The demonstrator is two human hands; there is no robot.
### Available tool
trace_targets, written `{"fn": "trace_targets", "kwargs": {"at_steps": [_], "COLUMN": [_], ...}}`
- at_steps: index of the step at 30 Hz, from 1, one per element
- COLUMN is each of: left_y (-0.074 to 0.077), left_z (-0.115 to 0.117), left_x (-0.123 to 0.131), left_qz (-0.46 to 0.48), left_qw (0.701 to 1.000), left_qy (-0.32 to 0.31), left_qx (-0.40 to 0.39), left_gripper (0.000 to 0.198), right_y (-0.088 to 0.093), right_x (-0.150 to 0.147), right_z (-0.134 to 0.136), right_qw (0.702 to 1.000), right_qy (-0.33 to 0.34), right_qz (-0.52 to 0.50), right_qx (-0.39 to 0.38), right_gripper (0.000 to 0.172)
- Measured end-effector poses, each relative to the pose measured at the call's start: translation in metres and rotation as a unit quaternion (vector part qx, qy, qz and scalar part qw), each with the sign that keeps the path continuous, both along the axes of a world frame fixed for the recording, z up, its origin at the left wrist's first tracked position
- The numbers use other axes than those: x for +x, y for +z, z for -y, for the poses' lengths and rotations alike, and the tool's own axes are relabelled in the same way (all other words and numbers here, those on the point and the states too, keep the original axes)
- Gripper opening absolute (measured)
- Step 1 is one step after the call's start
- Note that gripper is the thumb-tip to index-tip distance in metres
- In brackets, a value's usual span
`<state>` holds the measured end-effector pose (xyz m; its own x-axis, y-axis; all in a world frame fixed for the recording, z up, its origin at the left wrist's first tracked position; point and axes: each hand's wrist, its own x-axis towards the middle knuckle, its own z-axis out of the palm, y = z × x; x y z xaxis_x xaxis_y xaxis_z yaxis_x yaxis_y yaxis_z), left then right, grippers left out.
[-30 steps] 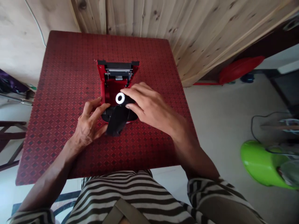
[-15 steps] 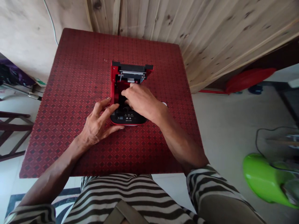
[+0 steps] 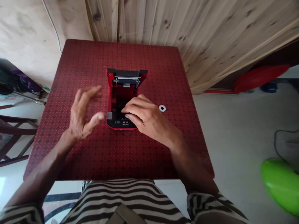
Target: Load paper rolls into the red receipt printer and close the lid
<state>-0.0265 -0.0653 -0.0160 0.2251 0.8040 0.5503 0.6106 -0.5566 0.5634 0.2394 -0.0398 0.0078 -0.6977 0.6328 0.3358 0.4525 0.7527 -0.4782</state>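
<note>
A red-and-black device (image 3: pixel 123 123) is placed on a table (image 3: pixel 98 161) covered with a red diamond pattern. Its lid (image 3: pixel 127 74) is raised at the far side of the device, with a dark roller and metal bars shown on the inner face. Small white markings are printed on the black front part of the device. The front of the device's open compartment is reached into by the right hand (image 3: pixel 148 115), with thumb and fingers bent close together; whether anything is gripped between them cannot be told, as the fingertips are set against black parts. The left hand (image 3: pixel 81 114) is held open to the left of the device, apart from it, with thumb and fingers spread and nothing held; its fingertips are blurred. To the right of the device, beyond the right hand's knuckles, a white ring-shaped piece (image 3: pixel 165 109) with a dark centre is seen on the table. Behind the device, the table is bordered by a wall of wooden planks (image 3: pixel 149 21).
</note>
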Motion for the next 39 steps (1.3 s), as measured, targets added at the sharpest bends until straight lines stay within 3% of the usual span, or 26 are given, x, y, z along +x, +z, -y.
{"fn": "trace_targets", "kwargs": {"at_steps": [3,6,8,13,18,23,27,31,34,39], "left_y": [0.017,0.025,0.026,0.022,-0.004,-0.02,-0.014,-0.006,-0.006,-0.005], "left_z": [-0.043,-0.079,-0.085,-0.043,-0.01,-0.008,-0.01,-0.014,-0.016,-0.014], "left_x": [0.001,0.01,0.02,0.031,0.019,0.013,0.013,0.014,0.015,0.014], "left_qz": [0.001,-0.007,-0.004,-0.031,-0.068,-0.103,-0.108,-0.121,-0.115,-0.114], "left_qw": [0.999,1.0,0.999,0.996,0.991,0.984,0.986,0.984,0.984,0.983], "left_qy": [0.04,0.003,-0.023,-0.084,-0.114,-0.141,-0.127,-0.126,-0.133,-0.142], "left_qx": [0.036,0.011,-0.03,0.003,0.006,0.044,0.001,0.011,0.013,-0.003], "left_gripper": [0.076,0.08,0.072,0.053,0.052,0.07,0.071,0.074,0.077,0.079], "right_y": [-0.009,-0.017,-0.022,-0.028,-0.031,-0.035,-0.035,-0.027,-0.021,-0.019], "right_x": [-0.004,-0.006,-0.006,-0.005,-0.005,-0.005,-0.001,-0.002,-0.009,-0.025], "right_z": [0.006,0.012,0.017,0.027,0.035,0.035,0.033,0.033,0.033,0.033], "right_qw": [0.997,0.99,0.984,0.971,0.958,0.956,0.964,0.98,0.985,0.977], "right_qy": [-0.053,-0.088,-0.094,-0.103,-0.122,-0.123,-0.096,-0.095,-0.112,-0.162], "right_qz": [-0.006,-0.005,-0.013,-0.012,0.007,0.017,0.016,0.021,0.027,0.044], "right_qx": [0.054,0.113,0.148,0.215,0.261,0.267,0.246,0.175,0.13,0.132], "right_gripper": [0.017,0.019,0.021,0.022,0.019,0.019,0.022,0.023,0.02,0.024]}}
